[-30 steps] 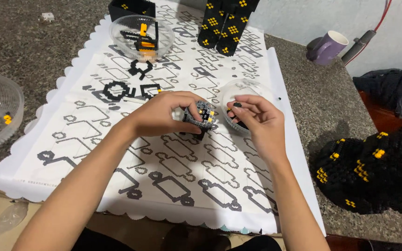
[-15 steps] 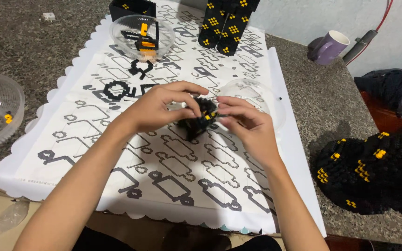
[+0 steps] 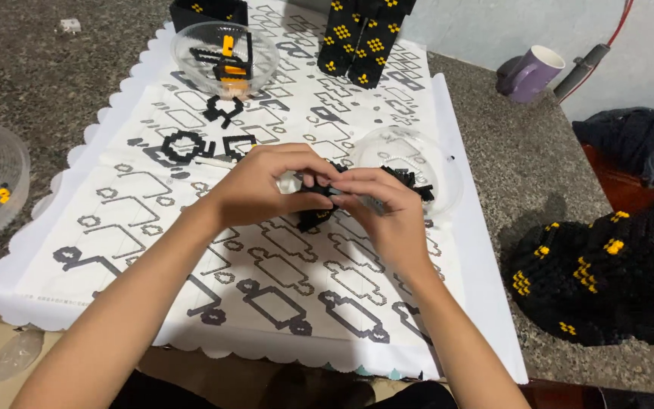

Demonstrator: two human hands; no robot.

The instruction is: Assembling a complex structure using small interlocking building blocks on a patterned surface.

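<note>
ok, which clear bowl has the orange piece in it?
The far clear bowl at the sheet's top edge; the bowl by the right hand holds only black pieces.

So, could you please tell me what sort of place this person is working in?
Probably a home hobby table: a speckled stone counter covered by a printed instruction sheet, clear plastic bowls of small black bricks, a purple mug, and a finished black-and-yellow brick model.
</note>
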